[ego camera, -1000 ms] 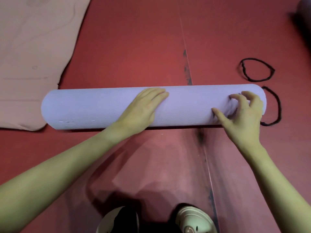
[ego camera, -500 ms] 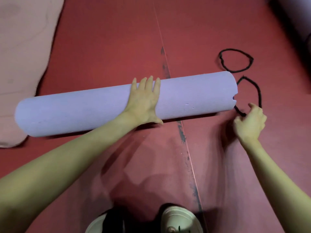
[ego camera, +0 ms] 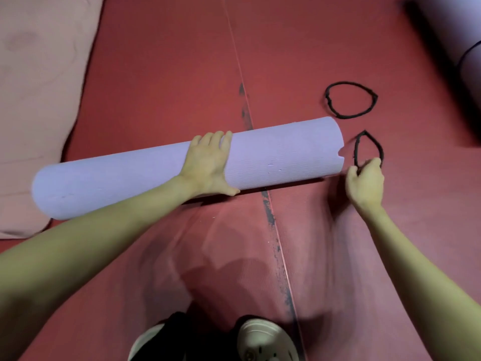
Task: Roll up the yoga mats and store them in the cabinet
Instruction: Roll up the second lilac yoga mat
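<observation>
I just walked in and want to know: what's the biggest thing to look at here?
The rolled lilac yoga mat lies across the red floor mat, with the left hand pressing flat on its middle. Just off its right end, the right hand pinches a black elastic loop; a second black loop lies beyond it.

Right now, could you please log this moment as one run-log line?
left hand: presses rolled mat | right hand: pinches near band | far band: on floor
</observation>
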{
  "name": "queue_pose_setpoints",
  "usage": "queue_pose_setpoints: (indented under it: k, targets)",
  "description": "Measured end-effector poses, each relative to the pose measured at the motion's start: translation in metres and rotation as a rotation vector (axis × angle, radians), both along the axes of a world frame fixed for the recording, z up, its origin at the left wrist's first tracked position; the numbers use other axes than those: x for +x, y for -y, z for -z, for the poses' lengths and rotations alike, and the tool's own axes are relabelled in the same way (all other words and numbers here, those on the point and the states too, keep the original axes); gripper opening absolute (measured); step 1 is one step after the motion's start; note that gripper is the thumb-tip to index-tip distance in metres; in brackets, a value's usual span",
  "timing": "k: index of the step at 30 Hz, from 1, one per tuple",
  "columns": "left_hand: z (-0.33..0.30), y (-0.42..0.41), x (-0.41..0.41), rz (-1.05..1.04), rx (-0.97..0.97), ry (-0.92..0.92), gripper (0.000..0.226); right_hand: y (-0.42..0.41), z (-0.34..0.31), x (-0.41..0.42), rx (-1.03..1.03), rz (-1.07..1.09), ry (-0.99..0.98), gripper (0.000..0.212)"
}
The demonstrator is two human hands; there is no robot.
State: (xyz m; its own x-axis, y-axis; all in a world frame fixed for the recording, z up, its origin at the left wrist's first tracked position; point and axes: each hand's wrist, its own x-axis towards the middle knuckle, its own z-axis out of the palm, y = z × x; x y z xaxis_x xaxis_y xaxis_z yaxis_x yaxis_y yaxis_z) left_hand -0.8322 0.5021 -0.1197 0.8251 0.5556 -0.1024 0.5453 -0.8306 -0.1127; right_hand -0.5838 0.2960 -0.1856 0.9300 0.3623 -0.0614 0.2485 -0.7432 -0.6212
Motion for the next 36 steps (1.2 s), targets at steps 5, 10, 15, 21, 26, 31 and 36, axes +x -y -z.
queue_pose_setpoints:
  k: [5, 10, 15, 21, 26, 31, 36]
  targets:
    - [-0.008, 0.000, 0.002, -0.010, -0.032, 0.017, 0.128, -0.007, -0.025, -0.028, 0.559, 0.368, -0.680, 0.020]
    - [-0.026, 0.005, 0.001, 0.003, -0.047, 0.122, 0.126, -0.022, -0.054, -0.051, 0.788, 0.438, -0.994, 0.026]
    - [-0.076, 0.004, 0.016, -0.038, -0.139, 0.333, 0.115, -0.035, -0.126, -0.045, 0.868, 0.336, -0.739, 0.024]
    - [-0.154, 0.000, 0.038, -0.066, -0.262, 0.553, 0.101, -0.052, -0.228, -0.042, 1.101, 0.106, -0.666, 0.030]
    - [-0.206, -0.006, 0.047, -0.059, -0.362, 0.673, 0.107, -0.066, -0.311, -0.046, 1.135, 0.016, -0.468, 0.033]
    - [-0.240, -0.012, 0.045, -0.078, -0.445, 0.760, 0.109, -0.082, -0.371, -0.053, 1.184, -0.090, -0.438, 0.043]
    - [-0.262, -0.026, 0.043, -0.111, -0.525, 0.854, 0.111, -0.104, -0.416, -0.063, 1.153, -0.208, -0.359, 0.041]
